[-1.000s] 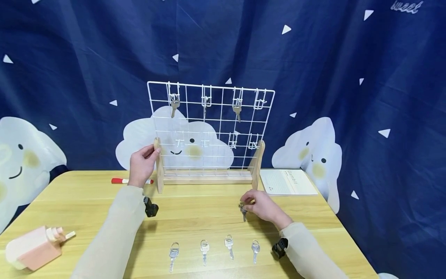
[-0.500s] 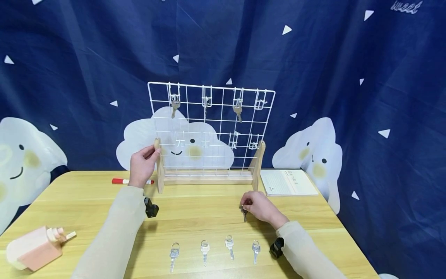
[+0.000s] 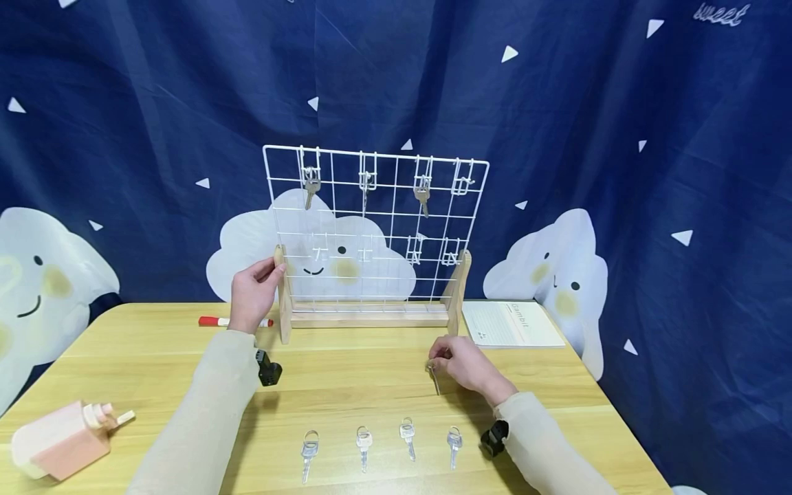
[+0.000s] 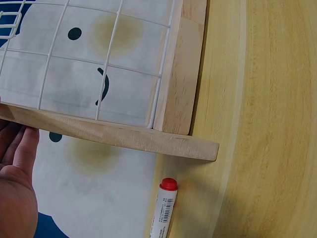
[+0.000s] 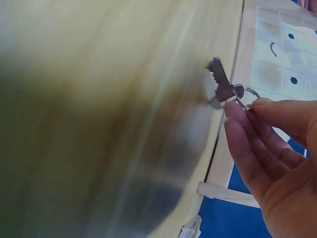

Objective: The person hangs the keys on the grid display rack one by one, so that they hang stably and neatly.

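Note:
My right hand [image 3: 467, 363] pinches a key ring [image 5: 251, 94] between thumb and fingers, with a metal key [image 5: 224, 85] hanging from it above the table. In the head view that hand is in front of the rack's right foot. My left hand [image 3: 252, 292] grips the left wooden upright [image 3: 283, 292] of a white wire grid rack [image 3: 396, 199]. Keys hang from three upper hooks, among them a left key [image 3: 312, 189] and a right key [image 3: 423, 197]. The upper right hook [image 3: 461, 184] and the lower hooks hold no key.
Several keys with rings lie in a row at the table's front, from the leftmost key [image 3: 309, 455] to the rightmost key [image 3: 454, 445]. A red and white marker [image 4: 164, 210] lies behind my left wrist. A notepad [image 3: 513, 323] and a pink bottle [image 3: 62, 440] flank the work area.
The key under my right hand has turned and now shows its thin edge in the head view. My left hand stays on the upright.

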The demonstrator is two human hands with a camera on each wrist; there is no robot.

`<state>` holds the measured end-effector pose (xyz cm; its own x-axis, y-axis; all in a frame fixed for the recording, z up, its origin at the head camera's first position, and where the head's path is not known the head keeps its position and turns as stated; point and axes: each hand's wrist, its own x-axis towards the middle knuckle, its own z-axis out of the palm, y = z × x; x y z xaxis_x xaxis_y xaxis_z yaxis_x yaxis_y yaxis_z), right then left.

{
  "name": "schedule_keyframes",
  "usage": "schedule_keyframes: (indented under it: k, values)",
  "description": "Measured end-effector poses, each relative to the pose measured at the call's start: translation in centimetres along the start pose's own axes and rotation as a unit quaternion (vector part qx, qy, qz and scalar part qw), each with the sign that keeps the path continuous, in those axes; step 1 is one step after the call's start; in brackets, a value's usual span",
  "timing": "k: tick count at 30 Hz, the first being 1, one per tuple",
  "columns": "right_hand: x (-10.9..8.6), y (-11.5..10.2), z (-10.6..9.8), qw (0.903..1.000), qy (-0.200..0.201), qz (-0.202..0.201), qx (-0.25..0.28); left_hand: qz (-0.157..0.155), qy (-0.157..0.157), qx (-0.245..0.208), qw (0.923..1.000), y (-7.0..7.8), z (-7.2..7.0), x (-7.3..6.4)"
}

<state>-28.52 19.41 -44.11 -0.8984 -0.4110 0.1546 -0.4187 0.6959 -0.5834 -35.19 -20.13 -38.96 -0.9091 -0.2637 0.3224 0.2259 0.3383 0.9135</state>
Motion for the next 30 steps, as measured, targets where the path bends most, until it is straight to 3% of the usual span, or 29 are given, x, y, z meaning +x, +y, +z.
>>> schedule_keyframes:
  k: [9,18,30]
  values:
    - [-0.2,-0.6,-1.2,0.9995,0.000,-0.029,0.009,-0.003,0.001,0.003,1.0000,0.1,-0.1,-0.2]
    - [0.0,-1.3,-2.4,0.9974,0.036,-0.060,0.016,-0.005,-0.001,0.005,1.0000,0.1,-0.1,-0.2]
    - [0.2,-2.5,-4.1,0.9961,0.062,-0.056,0.030,0.005,-0.005,0.012,0.9999,0.0,-0.1,-0.2]
